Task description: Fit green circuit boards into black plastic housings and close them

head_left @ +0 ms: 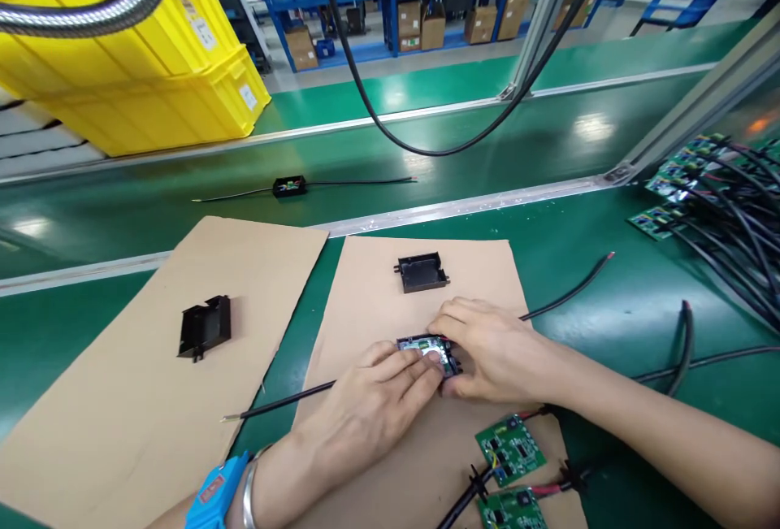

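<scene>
A green circuit board (420, 344) sits in a small black plastic case (452, 366) on the cardboard sheet. The fingers of my left hand (378, 399) press together on the board and the case's left side, covering much of it. My right hand (487, 346) grips the case's right end between thumb and fingers. Black cables (292, 401) run out on both sides under my hands. Just beyond lies an open black case (422, 273) with nothing in it. Nearer me, two wired circuit boards (510, 448) rest at the cardboard's right edge.
Another black case (205, 327) lies on the left cardboard sheet (122, 383). A wired case (288, 186) rests on the green surface past the metal rail. At right is a pile of wired boards (731, 204). Yellow crates (134, 90) stand at back left; a black cable (390, 135) hangs overhead.
</scene>
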A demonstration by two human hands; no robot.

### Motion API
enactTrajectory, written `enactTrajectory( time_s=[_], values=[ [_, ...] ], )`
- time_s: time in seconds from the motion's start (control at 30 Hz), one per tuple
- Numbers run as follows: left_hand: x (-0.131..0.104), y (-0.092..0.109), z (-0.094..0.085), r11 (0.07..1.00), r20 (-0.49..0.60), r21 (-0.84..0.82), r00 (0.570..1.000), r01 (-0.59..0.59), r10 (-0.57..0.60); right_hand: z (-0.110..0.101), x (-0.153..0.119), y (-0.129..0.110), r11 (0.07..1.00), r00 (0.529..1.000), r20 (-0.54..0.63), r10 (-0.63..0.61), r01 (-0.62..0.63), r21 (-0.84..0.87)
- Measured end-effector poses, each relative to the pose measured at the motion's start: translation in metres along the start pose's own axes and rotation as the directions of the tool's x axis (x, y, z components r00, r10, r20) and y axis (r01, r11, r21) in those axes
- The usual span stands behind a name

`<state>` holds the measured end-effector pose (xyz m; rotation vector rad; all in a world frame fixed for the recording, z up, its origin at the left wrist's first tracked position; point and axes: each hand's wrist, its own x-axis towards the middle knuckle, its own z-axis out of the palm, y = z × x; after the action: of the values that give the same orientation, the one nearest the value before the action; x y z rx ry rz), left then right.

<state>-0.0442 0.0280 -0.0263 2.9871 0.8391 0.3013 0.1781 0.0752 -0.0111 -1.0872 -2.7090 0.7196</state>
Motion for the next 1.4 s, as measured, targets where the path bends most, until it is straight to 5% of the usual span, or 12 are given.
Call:
enactTrajectory(
  time_s=[0.27,0.5,0.67,0.83,1.0,1.23,1.4],
  values=[
    [-0.003,0.0,-0.005,0.997,0.028,-0.043,0.998,0.061,-0.06,-0.004,0.002,0.0,0.999,0.999,0.03,0.021,-0.022,0.048],
    [-0.006,-0.001,0.002,0.996,0.053,-0.071,0.997,0.057,-0.053,-0.019,-0.03,0.026,0.98,0.997,-0.014,0.071,-0.067,0.187],
    [-0.002,-0.001,0.002,0.997,0.074,-0.061,0.996,0.056,-0.052,-0.014,-0.034,0.022,0.987,0.995,-0.059,0.08,-0.071,0.147],
    [-0.002,0.001,0.002,0.995,0.091,-0.057,0.993,0.08,-0.075,0.003,-0.021,0.01,0.988,0.986,-0.131,-0.105,0.118,0.096],
    [-0.003,0.005,0.003,0.996,0.094,-0.023,0.992,0.081,-0.078,0.013,-0.022,0.012,0.984,0.976,-0.14,-0.169,0.159,-0.077],
    [-0.01,0.007,0.005,0.999,-0.029,0.019,0.999,0.035,-0.034,0.008,-0.021,0.007,0.96,0.986,-0.049,-0.162,0.146,-0.239],
    [-0.008,0.01,0.002,0.997,0.006,0.021,0.997,0.071,-0.071,0.006,-0.017,0.004,0.951,0.982,-0.025,-0.186,0.173,-0.256]
  ],
)
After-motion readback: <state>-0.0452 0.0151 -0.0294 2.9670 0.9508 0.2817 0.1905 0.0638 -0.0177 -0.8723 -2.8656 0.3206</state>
